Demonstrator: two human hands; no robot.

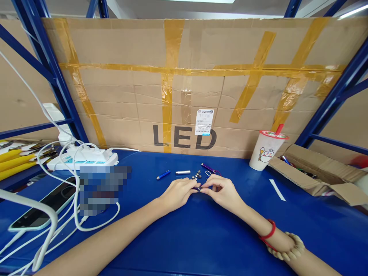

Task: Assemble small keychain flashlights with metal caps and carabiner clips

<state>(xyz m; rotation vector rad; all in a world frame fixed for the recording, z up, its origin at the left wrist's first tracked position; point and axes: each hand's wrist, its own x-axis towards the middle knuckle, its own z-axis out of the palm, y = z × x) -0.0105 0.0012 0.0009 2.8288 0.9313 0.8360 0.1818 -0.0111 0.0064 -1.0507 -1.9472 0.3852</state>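
My left hand [178, 193] is closed around a small dark purplish tube [196, 188], most of it hidden by the fingers. At the tube's right end, my right hand [222, 191] pinches a tiny dark end piece [200, 188] between thumb and forefinger. The fingertips of both hands nearly meet. Just beyond them lie several small silvery round parts [197, 176] in a loose cluster. A silver tube [183, 172] and a blue tube [163, 175] rest to their left. Behind my right hand lie a purple tube [209, 168] and a pale cord loop [208, 173].
A lidded paper cup [260, 153] with a red straw stands at the right, near an open cardboard box [304, 176] and a white strip [277, 190]. At the left are a phone [43, 209], white cables and a power strip [83, 163]. A cardboard sheet [129, 107] closes off the back.
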